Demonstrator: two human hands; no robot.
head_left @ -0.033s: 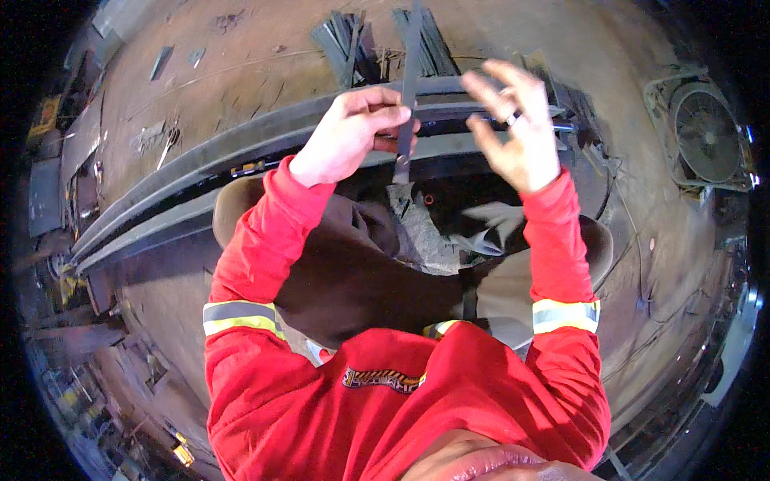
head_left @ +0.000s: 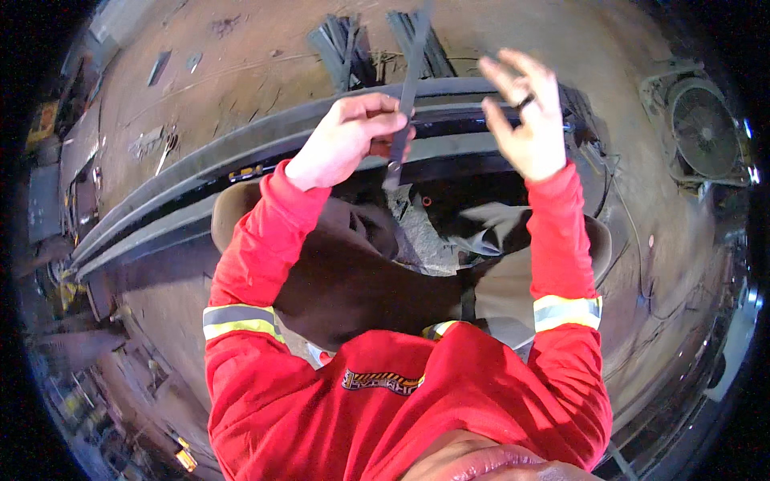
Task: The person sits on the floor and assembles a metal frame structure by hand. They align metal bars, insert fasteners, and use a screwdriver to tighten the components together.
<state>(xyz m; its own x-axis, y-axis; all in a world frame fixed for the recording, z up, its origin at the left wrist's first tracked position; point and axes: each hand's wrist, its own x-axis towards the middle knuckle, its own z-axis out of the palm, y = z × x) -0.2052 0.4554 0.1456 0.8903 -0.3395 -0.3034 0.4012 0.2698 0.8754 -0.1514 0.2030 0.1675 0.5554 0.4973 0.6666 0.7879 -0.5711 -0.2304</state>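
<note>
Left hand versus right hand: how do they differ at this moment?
The left hand pinches a dark, flat strip between thumb and fingers; the right hand appears to hold nothing and is apart from it.
The left hand's fingers are curled in, while the right hand's are loosely spread.
The right hand wears a dark ring; none shows on the left hand.
Both are bare and come out of red sleeves.

- I see beams (head_left: 265, 127) lying crosswise before the knees (head_left: 231, 216).
- Beyond them, two strip bundles (head_left: 340, 52) lie on the floor (head_left: 257, 24).
- Far right stands a fan (head_left: 706, 132).
- Right of the left hand's (head_left: 345, 140) flat bar (head_left: 411, 76): the right hand (head_left: 529, 120).
</note>
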